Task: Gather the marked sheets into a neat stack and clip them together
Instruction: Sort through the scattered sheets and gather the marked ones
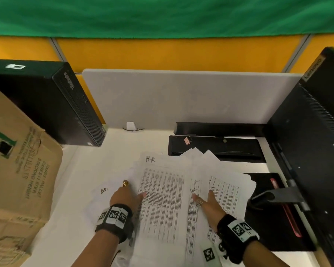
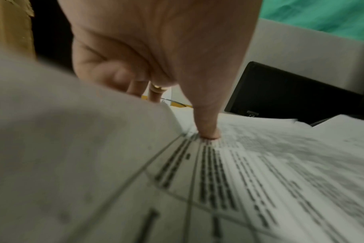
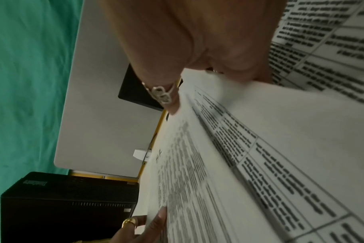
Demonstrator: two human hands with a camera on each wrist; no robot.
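Note:
Printed sheets lie fanned out on the white desk [image 1: 75,209]. One sheet is marked "H.R" [image 1: 150,159] and another, at the left, "An" [image 1: 104,190]. My left hand [image 1: 130,191] holds the H.R sheet's left edge: the thumb [image 2: 208,131] presses on the print while the curled fingers [image 2: 119,77] sit behind a lifted paper edge. My right hand [image 1: 202,197] is on the overlapping sheets [image 1: 224,191] at the right. Its ringed finger [image 3: 166,97] lies on top and the other fingers are hidden under a sheet. A pink binder clip [image 1: 187,140] rests on the black tray [image 1: 229,149] behind the papers.
A cardboard box [image 1: 17,180] and a black computer tower [image 1: 52,105] stand at the left. A black monitor [image 1: 316,132] with its stand [image 1: 274,197] over a black mat [image 1: 268,228] is at the right. A grey divider [image 1: 181,97] closes the back.

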